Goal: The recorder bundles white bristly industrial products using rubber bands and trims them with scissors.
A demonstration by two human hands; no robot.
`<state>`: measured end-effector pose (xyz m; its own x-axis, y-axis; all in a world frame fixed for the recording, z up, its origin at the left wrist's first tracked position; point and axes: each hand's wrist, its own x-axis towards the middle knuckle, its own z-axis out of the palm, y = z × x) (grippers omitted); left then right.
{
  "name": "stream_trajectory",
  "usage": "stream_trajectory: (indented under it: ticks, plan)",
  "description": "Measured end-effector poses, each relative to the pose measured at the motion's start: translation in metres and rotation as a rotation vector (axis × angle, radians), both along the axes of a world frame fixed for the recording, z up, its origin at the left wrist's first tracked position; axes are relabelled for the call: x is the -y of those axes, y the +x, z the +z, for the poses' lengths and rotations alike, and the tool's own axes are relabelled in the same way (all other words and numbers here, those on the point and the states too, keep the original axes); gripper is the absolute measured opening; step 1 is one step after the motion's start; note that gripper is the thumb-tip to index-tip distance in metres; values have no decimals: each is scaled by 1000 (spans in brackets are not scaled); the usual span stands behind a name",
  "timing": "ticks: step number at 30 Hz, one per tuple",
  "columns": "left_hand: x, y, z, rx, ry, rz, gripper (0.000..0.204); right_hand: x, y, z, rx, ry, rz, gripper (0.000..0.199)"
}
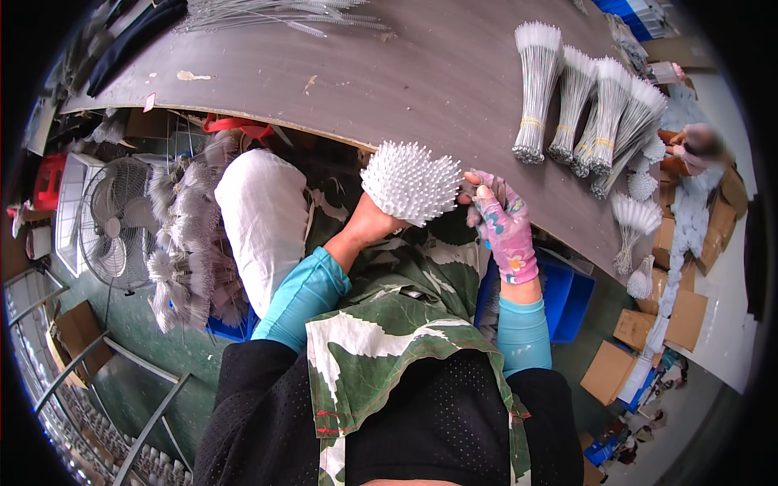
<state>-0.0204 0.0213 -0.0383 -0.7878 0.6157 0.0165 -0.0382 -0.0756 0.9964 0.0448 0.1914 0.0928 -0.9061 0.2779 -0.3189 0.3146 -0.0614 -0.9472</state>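
My left hand point(373, 223), bare, is closed around a bundle of thin wire brushes point(412, 182). Their many white tips face up in a rounded, bumpy cluster above my lap. My right hand point(502, 219) wears a pink flowered glove with bare fingertips. Its thumb and fingers are curled together just right of the bundle; whatever they may pinch is too small to make out. Several bundles of similar wire brushes point(537, 93) lie on the brown table beyond my right hand, some tied with yellow bands.
The table edge point(324, 139) runs just beyond my hands. Loose wires point(275, 16) lie at the back. A fan point(117, 223) and hanging brush bundles point(190, 243) stand at left. A blue bin point(571, 296) sits under the table; another person point(693, 150) is at far right.
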Motion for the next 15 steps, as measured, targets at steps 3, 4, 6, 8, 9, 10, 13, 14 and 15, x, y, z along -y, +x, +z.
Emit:
stream_trajectory:
  ticks: [3,4,6,8,9,10,13,14,15]
  plan:
    - [3,2,4,129,14,-6,61,-7,4,-7,-57,51,67,24]
    - [3,2,4,148,29,-3,61,-8,4,-7,-57,51,67,24]
    - [3,2,4,166,44,-1,60,-9,5,-8,-39,22,74,24]
    - [3,3,0,89,-20,2,60,-6,6,-3,-5,11,67,24]
    - [3,3,-1,90,-19,1,60,-4,6,0,28,0,61,25]
    - [2,3,-2,92,9,6,61,-2,5,1,28,0,60,25]
    - [3,3,-1,111,61,7,61,1,4,0,26,49,20,28]
    - [3,3,0,127,83,2,62,-1,4,-3,9,15,17,28]
    - [3,3,1,126,84,2,62,-4,4,-5,-9,-20,14,29]
